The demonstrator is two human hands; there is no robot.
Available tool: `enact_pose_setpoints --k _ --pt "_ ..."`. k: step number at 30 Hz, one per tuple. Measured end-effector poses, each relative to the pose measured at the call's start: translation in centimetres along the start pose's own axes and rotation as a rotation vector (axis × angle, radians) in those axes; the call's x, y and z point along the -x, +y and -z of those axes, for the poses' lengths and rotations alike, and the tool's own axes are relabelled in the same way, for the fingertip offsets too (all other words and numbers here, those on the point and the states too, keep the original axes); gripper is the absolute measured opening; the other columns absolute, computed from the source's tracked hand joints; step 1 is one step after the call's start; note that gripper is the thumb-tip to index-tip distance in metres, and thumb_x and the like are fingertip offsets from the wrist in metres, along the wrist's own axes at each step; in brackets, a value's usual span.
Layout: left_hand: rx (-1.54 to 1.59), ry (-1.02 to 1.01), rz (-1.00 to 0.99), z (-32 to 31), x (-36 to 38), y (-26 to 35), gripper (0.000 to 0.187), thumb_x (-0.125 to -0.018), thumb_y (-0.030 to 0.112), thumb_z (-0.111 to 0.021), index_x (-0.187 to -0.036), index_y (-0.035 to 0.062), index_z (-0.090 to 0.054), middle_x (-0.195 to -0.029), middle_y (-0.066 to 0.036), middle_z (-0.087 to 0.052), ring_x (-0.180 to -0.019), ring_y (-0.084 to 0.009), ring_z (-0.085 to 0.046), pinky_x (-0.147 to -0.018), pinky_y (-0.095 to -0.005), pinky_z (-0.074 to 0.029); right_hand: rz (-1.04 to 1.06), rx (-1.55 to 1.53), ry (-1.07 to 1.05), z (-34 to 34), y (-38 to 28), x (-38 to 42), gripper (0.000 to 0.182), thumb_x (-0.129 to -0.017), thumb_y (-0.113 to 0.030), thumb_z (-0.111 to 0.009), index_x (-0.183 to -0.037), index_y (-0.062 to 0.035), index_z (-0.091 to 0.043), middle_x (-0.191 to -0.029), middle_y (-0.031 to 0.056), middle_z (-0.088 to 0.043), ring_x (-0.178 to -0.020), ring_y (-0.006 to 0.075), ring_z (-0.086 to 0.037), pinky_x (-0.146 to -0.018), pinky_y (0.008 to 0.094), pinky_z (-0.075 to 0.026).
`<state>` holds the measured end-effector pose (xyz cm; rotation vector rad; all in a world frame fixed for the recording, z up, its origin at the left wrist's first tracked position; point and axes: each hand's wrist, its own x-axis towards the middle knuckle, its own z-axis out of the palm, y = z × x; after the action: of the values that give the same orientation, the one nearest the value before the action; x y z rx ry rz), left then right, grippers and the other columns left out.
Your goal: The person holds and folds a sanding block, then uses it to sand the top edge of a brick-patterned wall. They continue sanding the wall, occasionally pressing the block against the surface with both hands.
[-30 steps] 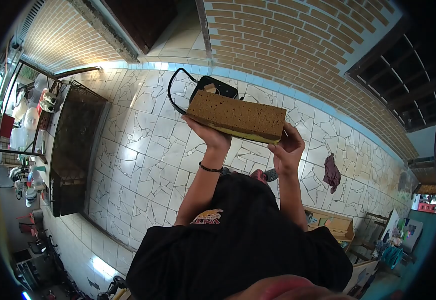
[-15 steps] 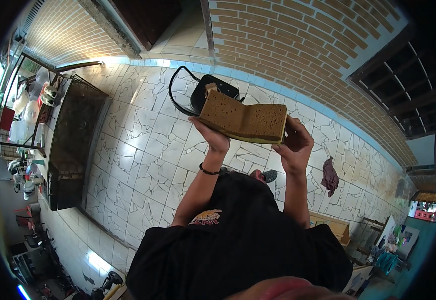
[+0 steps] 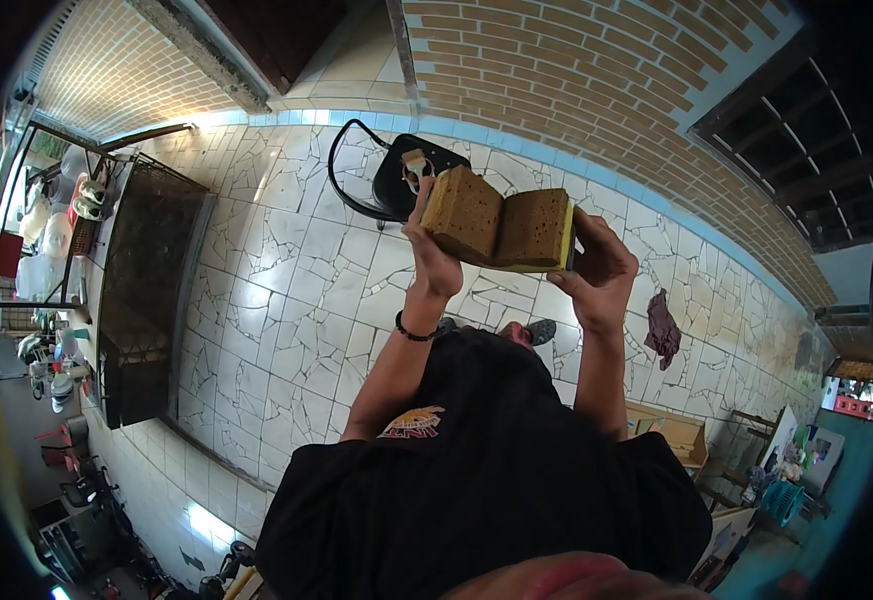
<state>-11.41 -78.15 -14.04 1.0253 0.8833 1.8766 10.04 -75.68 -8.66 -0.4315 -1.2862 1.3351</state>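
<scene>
One bent sponge (image 3: pixel 464 212) is held at its ends by half-closed hands (image 3: pixel 434 262) (image 3: pixel 601 280), at eight and four o'clock. Pressure should be balanced.

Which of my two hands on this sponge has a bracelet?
Your left hand: a dark beaded bracelet circles its wrist. Your right hand, also holding the brown sponge, has none.

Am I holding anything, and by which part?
Yes, a brown sponge, bent in the middle: your left hand holds its left end, your right hand its right end.
</scene>
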Motion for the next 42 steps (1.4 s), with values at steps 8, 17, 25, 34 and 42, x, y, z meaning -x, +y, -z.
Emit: enact_pose_setpoints --k 8,17,25,34,42 --pt "-0.152 -0.051 -0.031 -1.6 -0.1 3.2 0.108 -0.086 0.091 -0.03 -0.132 -0.0057 -0.04 -0.118 -0.009 -0.053 -0.11 -0.0144 -0.048 -0.094 -0.0314 -0.042 -0.01 0.034 0.002 -0.3 0.0 0.8 0.072 -0.068 0.011 -0.086 -0.134 0.0085 -0.059 -0.13 0.0181 -0.064 -0.127 0.0301 -0.061 -0.11 0.0479 -0.051" --pt "-0.412 -0.317 -0.079 0.3 -0.5 3.6 0.11 -0.09 0.088 -0.025 -0.14 -0.0094 -0.034 -0.121 -0.018 -0.052 -0.111 -0.0218 -0.052 -0.092 -0.0358 -0.046 -0.009 0.097 0.063 -1.5 -1.0 1.7 0.07 -0.068 0.009 -0.088 -0.131 0.0108 -0.059 -0.13 0.0223 -0.065 -0.123 0.0308 -0.064 -0.109 0.0477 -0.052" --pt "-0.417 -0.209 -0.221 -2.8 -0.5 5.7 0.093 -0.095 0.081 -0.03 -0.112 -0.0076 -0.052 -0.089 -0.02 -0.057 -0.075 -0.0285 -0.054 -0.067 -0.0395 -0.045 0.052 0.106 0.067 -2.0 -1.6 2.2 0.068 -0.071 0.004 -0.09 -0.132 0.01 -0.06 -0.129 0.022 -0.067 -0.122 0.0287 -0.065 -0.106 0.045 -0.055" --pt "-0.449 -0.304 -0.21 -3.0 0.8 5.5 0.088 -0.098 0.075 -0.032 -0.114 -0.0091 -0.051 -0.093 -0.027 -0.056 -0.079 -0.0428 -0.054 -0.072 -0.044 -0.046 0.112 0.194 0.054 -2.4 -2.3 2.9 0.062 -0.072 0.005 -0.089 -0.129 0.0078 -0.064 -0.127 0.0216 -0.069 -0.118 0.0258 -0.067 -0.102 0.0393 -0.055" --pt "-0.495 -0.298 -0.215 -4.2 1.8 6.8 0.085 -0.099 0.074 -0.032 -0.111 -0.0082 -0.05 -0.091 -0.028 -0.056 -0.078 -0.0472 -0.055 -0.069 -0.0473 -0.045 0.185 0.234 0.021 -2.6 -2.8 3.4 0.057 -0.069 0.005 -0.09 -0.122 0.0062 -0.07 -0.127 0.0238 -0.069 -0.119 0.0285 -0.066 -0.103 0.0391 -0.053"
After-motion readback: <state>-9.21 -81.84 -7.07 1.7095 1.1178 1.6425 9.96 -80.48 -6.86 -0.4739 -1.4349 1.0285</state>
